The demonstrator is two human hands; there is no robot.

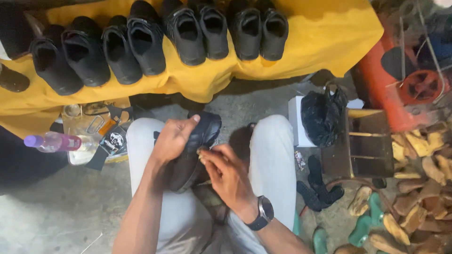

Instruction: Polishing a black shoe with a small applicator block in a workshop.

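The left hand (173,138) wraps around a black shoe (195,150) propped on the person's lap, between the knees. The right hand (227,178) pinches something small against the shoe's side. The shoe looks light, its upper pliable and its sole stiff; gripping around the sole steadies it best.

A row of black shoes (155,42) sits on a yellow cloth (325,33) at the top. A clear bottle with a purple cap (56,142) lies at the left. A black plastic bag (322,117) rests beside a dark wooden box (365,150). Wooden shoe forms (423,188) are piled at the right, under an orange machine (395,80).
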